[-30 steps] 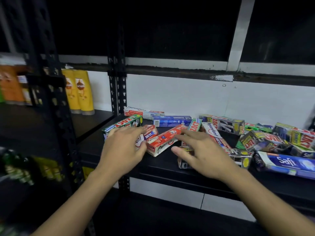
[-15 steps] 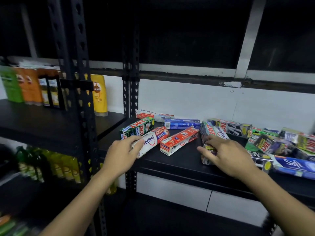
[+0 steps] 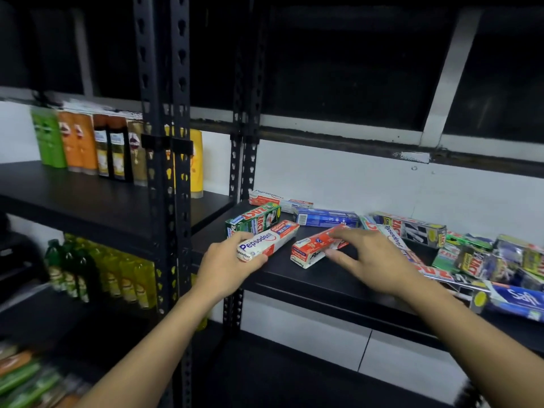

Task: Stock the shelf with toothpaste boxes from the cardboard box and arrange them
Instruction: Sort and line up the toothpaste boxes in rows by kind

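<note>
My left hand (image 3: 226, 265) grips the near end of a white and red Pepsodent box (image 3: 266, 241) lying on the black shelf (image 3: 309, 282). My right hand (image 3: 374, 260) holds a red Pepsodent box (image 3: 312, 248) between thumb and fingers, just right of the first. A green box (image 3: 253, 219) lies behind the white one. Further back lie another Pepsodent box (image 3: 279, 198) and a blue box (image 3: 326, 217). Several more toothpaste boxes (image 3: 485, 257) are heaped loosely on the shelf's right part. The cardboard box is not in view.
Black perforated uprights (image 3: 164, 172) stand left of the shelf. The neighbouring rack holds shampoo bottles (image 3: 88, 145) above and yellow and green bottles (image 3: 103, 275) below. A white wall (image 3: 368, 187) backs the shelf.
My right hand left the pile and moved left onto the red box. My left hand closed round the white Pepsodent box's near end. The view shifted left.
</note>
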Demonstrator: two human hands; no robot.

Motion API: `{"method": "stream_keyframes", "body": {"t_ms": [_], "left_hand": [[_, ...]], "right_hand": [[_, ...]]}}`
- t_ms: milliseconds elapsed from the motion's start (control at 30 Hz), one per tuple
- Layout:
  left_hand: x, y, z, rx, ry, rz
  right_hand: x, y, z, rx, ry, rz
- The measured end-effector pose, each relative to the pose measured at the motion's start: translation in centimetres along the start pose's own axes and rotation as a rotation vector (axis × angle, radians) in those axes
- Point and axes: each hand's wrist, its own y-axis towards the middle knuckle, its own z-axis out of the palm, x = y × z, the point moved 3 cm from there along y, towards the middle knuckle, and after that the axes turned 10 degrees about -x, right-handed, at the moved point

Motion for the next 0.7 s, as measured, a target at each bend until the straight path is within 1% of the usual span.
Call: {"method": "stream_keyframes", "body": {"t_ms": [133,333,433,533,600,700], "left_hand": [[1.0,-0.1,-0.2,-0.010,-0.062,-0.022],[2.5,0.4,-1.8,0.053,-0.164,-0.025],[3.2,0.6,-2.1,0.099,-0.213,-0.037],[3.6,0.6,-1.8,0.107,-0.255,-0.050],[3.9,0.5,-1.7,0.112,-0.265,-0.052],[4.1,0.5,-1.7,0.118,-0.274,-0.054]], "right_hand": [[1.7,4.1,1.7,0.021,0.147,0.024],[3.9,12.0,6.0,0.154,0.291,-0.008],[4.6,15.7,8.9,0.224,0.235,-0.099],[5.1,18.4,11.8,0.383,0.155,-0.167],[5.3,19.4,13.2,0.485,0.135,-0.165],[5.4,20.1,13.8,0.509,0.179,-0.159]]}}
